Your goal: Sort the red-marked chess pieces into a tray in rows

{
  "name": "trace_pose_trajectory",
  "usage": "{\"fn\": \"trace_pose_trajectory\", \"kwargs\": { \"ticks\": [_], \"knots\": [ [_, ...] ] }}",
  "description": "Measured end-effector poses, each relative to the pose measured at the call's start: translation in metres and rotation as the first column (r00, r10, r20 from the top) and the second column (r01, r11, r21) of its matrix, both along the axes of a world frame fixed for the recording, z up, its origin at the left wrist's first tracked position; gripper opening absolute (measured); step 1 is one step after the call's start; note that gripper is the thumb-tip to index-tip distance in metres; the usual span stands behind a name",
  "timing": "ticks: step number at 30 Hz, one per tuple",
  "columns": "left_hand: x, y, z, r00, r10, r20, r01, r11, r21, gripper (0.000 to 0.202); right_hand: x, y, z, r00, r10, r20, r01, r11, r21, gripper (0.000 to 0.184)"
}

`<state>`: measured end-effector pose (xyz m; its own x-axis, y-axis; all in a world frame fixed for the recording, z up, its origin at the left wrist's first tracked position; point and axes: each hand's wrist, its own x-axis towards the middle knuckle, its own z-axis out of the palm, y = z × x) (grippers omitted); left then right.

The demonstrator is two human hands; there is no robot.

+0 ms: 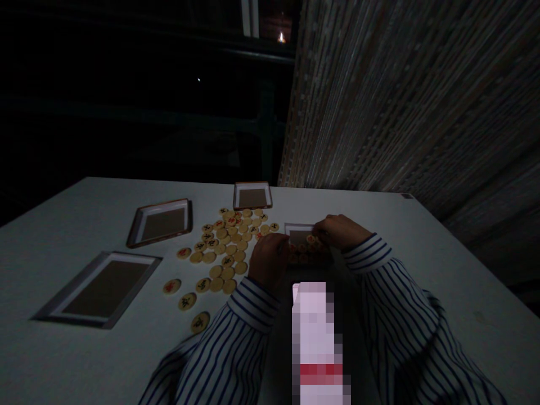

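Both hands meet over the small tray (297,232) on the counter (422,264). The left hand (269,260) is curled at its near-left edge. The right hand (342,230) bends over its far-right corner, fingertips down among the round pieces (310,239) inside. In this dim light I cannot tell whether either pinches a piece. A heap of loose pieces (230,242) lies just left, with a larger tray (160,222) beyond.

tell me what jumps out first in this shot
A scatter of round game pieces glows pale at the middle of the dim white table. Just right of it, the left hand and right hand meet over a small box with more pieces inside. A large tray lies at the near left.
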<state>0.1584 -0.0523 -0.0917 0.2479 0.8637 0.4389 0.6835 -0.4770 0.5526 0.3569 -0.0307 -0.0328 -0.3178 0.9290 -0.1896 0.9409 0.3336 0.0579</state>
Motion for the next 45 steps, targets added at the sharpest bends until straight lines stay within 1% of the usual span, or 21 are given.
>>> {"fn": "trace_pose_trajectory", "kwargs": {
  "ticks": [9, 12, 17, 21, 24, 31, 35, 38, 42, 45],
  "knots": [
    [-0.001, 0.001, 0.0, 1.0, 0.0, -0.007, 0.0, 1.0, 0.001, 0.018, -0.001, -0.002, 0.005, 1.0, 0.004, 0.011, -0.004, 1.0, 0.003, 0.025],
    [-0.001, 0.0, 0.001, 1.0, 0.011, -0.002, -0.011, 1.0, 0.005, 0.018, 0.001, -0.002, 0.007, 1.0, 0.012, 0.013, -0.012, 0.999, 0.044, 0.024],
    [-0.001, 0.0, 0.001, 1.0, 0.012, 0.011, -0.012, 1.0, 0.023, 0.017, 0.004, -0.004, 0.015, 1.0, 0.017, 0.001, -0.017, 0.985, 0.17, 0.026],
    [-0.001, 0.0, 0.002, 1.0, 0.009, 0.014, -0.009, 1.0, 0.012, 0.017, 0.0, -0.01, 0.024, 1.0, 0.013, -0.004, -0.012, 0.982, 0.191, 0.027],
    [-0.001, -0.001, 0.005, 1.0, -0.004, 0.015, 0.004, 1.0, 0.015, 0.018, -0.006, -0.016, 0.032, 0.999, 0.02, -0.025, -0.014, 0.977, 0.212, 0.028],
    [0.0, -0.004, 0.007, 0.998, 0.027, 0.049, -0.029, 0.999, 0.031, 0.017, -0.018, -0.031, 0.046, 0.992, 0.083, -0.094, -0.054, 0.96, 0.274, 0.029],
    [0.001, -0.003, 0.008, 0.998, 0.024, 0.055, -0.026, 0.999, 0.033, 0.017, -0.025, -0.037, 0.056, 0.983, 0.091, -0.158, -0.037, 0.948, 0.317, 0.031],
    [0.001, -0.003, 0.01, 0.997, 0.017, 0.076, -0.019, 0.999, 0.028, 0.017, -0.031, -0.038, 0.062, 0.977, 0.075, -0.198, -0.007, 0.947, 0.321, 0.032],
    [0.0, -0.003, 0.012, 0.991, 0.023, 0.135, -0.024, 1.0, 0.008, 0.018, -0.038, -0.04, 0.064, 0.97, 0.085, -0.228, -0.013, 0.955, 0.297, 0.033],
    [-0.002, -0.004, 0.015, 0.98, 0.049, 0.192, -0.051, 0.999, 0.006, 0.019, -0.037, -0.042, 0.063, 0.966, 0.102, -0.238, -0.027, 0.954, 0.299, 0.032]
  ]
}}
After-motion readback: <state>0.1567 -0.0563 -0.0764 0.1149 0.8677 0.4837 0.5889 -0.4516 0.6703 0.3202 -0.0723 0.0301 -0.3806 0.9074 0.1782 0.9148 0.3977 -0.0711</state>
